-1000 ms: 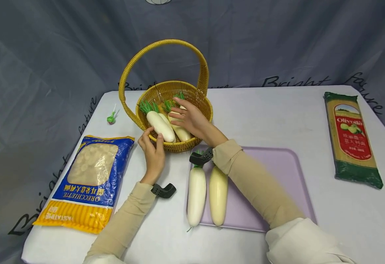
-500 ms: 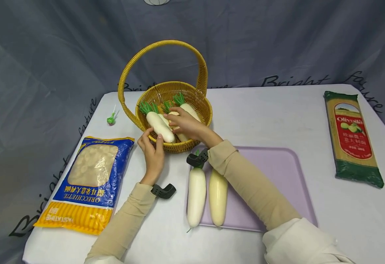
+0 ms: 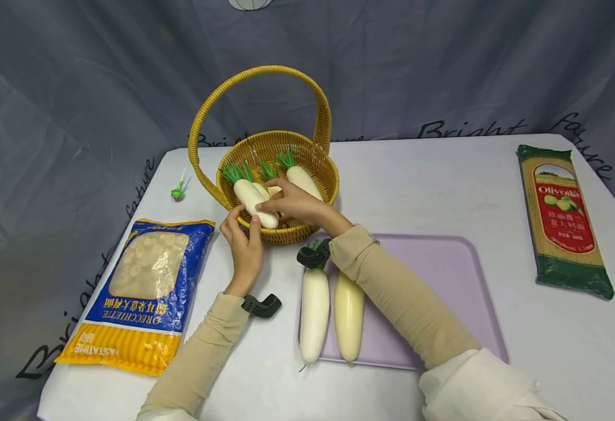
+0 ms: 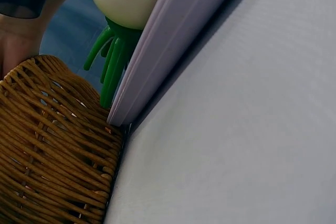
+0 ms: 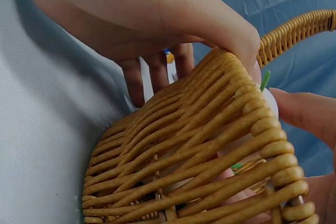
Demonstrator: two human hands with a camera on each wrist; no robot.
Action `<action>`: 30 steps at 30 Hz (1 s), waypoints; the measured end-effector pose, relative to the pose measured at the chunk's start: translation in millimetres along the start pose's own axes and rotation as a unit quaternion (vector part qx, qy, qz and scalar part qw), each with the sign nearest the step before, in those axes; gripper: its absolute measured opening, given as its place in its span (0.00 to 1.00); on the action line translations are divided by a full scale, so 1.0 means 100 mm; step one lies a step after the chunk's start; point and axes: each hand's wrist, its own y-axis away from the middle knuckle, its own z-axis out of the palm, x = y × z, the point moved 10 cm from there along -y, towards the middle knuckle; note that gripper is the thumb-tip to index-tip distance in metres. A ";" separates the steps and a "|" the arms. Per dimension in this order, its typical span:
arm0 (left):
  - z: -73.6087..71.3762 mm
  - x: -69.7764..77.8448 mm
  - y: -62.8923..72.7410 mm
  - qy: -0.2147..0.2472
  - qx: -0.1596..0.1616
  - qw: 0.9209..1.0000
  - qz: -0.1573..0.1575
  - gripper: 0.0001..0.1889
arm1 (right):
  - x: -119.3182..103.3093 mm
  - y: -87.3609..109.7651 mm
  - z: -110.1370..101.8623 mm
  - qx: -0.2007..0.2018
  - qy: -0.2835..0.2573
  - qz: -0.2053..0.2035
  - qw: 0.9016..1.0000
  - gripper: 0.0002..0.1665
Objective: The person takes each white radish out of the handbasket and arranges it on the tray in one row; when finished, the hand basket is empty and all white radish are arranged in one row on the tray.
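A yellow wicker basket [image 3: 286, 235] holds several radishes with green tops. My left hand [image 3: 245, 251] grips the basket's near-left rim; in the right wrist view its thumb lies over the rim, other fingers outside the wall. My right hand [image 3: 301, 204] reaches over the near rim into the basket, its thumb on the lower part of the leftmost white radish [image 3: 246, 192], which it grips. Its other fingertips are partly hidden. Farther right inside lies another white radish [image 3: 303, 178]. Between them, paler radishes are mostly covered by my right hand.
A lilac tray [image 3: 446, 257] in front holds a white radish [image 3: 314, 316] and a yellowish one [image 3: 348, 316], under my right forearm. An orecchiette bag [image 3: 144, 280] lies left, a green-wrapped lollipop [image 3: 178, 192] behind it. A pasta packet [image 3: 562, 216] lies far right.
My right hand has come down and left from over the right-hand radishes, to the leftmost white radish. The right white radish now shows uncovered. My left hand stays at the rim.
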 end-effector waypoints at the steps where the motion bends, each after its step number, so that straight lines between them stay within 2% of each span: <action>1: 0.00 0.00 0.00 0.000 0.000 1.000 0.001 0.22 | 0.00 0.00 0.01 -0.002 0.001 -0.002 1.000 0.43; 13: -0.01 0.01 0.01 -0.001 0.002 1.000 0.004 0.22 | -0.04 0.00 -0.01 -0.002 0.037 -0.030 0.999 0.39; 20: 0.00 0.02 0.00 -0.003 0.002 1.000 0.007 0.22 | 0.00 0.02 -0.02 -0.020 -0.005 -0.014 1.000 0.31; 24: 0.00 0.02 -0.01 -0.005 0.004 1.000 0.009 0.22 | -0.01 0.03 0.01 -0.043 -0.042 -0.011 0.998 0.27; 30: -0.01 0.01 -0.02 -0.009 0.004 1.000 0.008 0.23 | -0.05 0.02 0.06 -0.081 -0.082 -0.020 0.993 0.26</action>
